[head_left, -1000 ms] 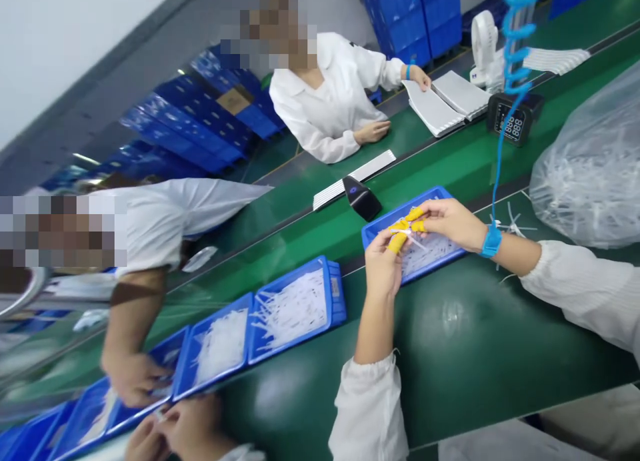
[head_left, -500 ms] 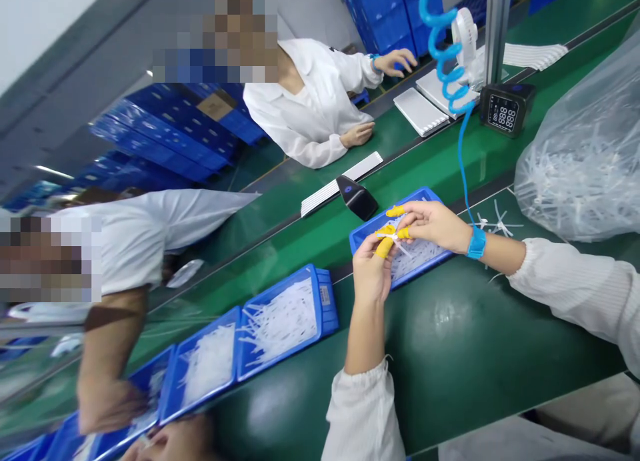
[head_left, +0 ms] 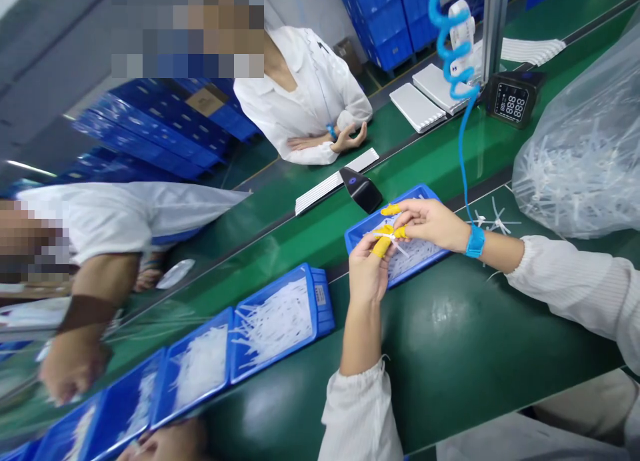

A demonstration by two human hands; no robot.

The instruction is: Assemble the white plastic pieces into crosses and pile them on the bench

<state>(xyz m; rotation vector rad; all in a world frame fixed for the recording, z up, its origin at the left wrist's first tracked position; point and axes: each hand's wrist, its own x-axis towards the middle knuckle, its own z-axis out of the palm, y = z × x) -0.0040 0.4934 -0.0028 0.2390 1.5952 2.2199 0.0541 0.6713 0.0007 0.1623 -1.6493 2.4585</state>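
Yellow-capped fingertips of the left hand [head_left: 367,274] and right hand [head_left: 435,224] pinch a thin white plastic piece [head_left: 399,241] at frame centre, its long axis slanting down to the right; its exact shape is too small to make out. It sits above a shallow blue plastic tray [head_left: 356,233] on the dark green bench top [head_left: 450,327]. Beyond, a clear plastic bag [head_left: 580,161] is cut off at the right edge.

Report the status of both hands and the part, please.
Left hand and right hand both pinch one small white plastic piece, yellow finger cots on. Held above blue tray of white parts. Nothing blocking.
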